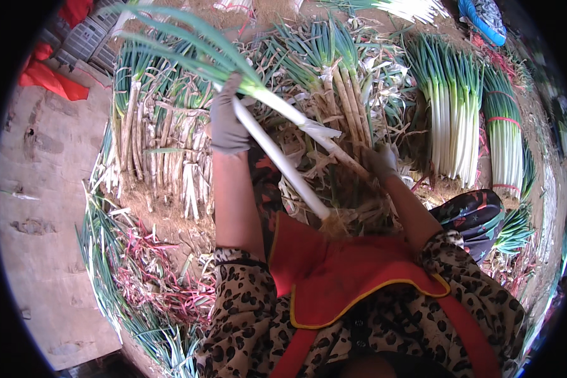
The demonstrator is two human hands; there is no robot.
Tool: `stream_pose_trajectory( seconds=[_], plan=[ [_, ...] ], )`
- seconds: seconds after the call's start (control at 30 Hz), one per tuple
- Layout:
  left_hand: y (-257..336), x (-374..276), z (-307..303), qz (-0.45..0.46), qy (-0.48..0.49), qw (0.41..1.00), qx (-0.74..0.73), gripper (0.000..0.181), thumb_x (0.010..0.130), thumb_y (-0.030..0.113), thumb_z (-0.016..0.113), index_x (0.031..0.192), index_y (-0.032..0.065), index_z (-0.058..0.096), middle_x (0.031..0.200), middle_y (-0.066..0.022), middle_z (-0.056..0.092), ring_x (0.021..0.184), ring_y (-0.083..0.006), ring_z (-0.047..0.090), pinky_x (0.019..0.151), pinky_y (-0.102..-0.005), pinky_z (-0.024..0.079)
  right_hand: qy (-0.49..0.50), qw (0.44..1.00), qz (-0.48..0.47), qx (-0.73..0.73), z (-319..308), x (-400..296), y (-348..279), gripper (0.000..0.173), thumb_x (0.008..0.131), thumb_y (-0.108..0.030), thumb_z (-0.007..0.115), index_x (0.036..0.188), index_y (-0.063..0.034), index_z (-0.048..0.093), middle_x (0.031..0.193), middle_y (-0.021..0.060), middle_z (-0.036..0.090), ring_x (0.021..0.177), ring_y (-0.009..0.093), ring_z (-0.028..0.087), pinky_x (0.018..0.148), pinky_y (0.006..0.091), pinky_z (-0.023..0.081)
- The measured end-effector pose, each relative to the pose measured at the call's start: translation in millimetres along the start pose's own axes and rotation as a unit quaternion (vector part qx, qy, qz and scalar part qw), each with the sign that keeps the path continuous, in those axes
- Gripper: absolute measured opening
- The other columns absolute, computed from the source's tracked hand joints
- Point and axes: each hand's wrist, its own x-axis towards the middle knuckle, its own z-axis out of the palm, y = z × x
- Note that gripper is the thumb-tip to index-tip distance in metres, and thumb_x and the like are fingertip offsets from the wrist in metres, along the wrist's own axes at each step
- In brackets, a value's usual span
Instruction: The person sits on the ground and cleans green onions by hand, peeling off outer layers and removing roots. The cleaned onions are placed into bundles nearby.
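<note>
My left hand (229,118), in a grey glove, grips long green onions near where white shank turns to green leaf. One clean white green onion (281,163) slants down to its roots by my red apron (378,269). Across it runs a second green onion (286,108), its upper shank white, loose skin (323,130) hanging midway and its lower part brown. My gloved right hand (382,160) is at that stalk's lower end with fingers curled; whether it grips the stalk is hidden. Unpeeled brown green onions (352,106) stand just beyond it.
Unpeeled green onions (163,127) lie in a row at left. Clean white ones (446,113) are stacked at right, beside a bundle (505,137) bound with red ties. Shed skins litter the ground around my hands. Pink ties (170,279) and a wooden board (47,189) are at left.
</note>
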Motion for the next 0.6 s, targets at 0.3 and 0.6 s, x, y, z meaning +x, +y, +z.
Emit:
stream_pose_trajectory(
  seconds=[0.3, 0.6],
  plan=[
    [11.7, 1.6, -11.6, -0.050, 0.020, 0.995, -0.084, 0.021, 0.088, 0.012, 0.063, 0.105, 0.0017, 0.056, 0.090, -0.0082, 0.061, 0.062, -0.0115, 0.057, 0.045, -0.0194, 0.047, -0.162, 0.890, -0.331, 0.267, -24.8, -65.9, -119.3, 0.035, 0.087, -0.020, 0.065, 0.119, -0.0094, 0.057, 0.097, 0.0073, 0.062, 0.080, 0.016, 0.060, 0.075, 0.0305, 0.050],
    [20.5, 6.0, -34.5, -0.040, 0.026, 0.995, -0.092, 0.020, 0.089, 0.014, 0.063, 0.105, 0.0026, 0.056, 0.090, -0.0118, 0.063, 0.054, -0.0122, 0.052, 0.043, -0.0179, 0.046, -0.133, 0.791, -0.573, -0.170, -11.6, -102.8, -86.8, 0.011, 0.085, -0.010, 0.056, 0.094, -0.0100, 0.061, 0.083, 0.0130, 0.061, 0.069, 0.030, 0.063, 0.062, 0.0407, 0.052]
  ],
)
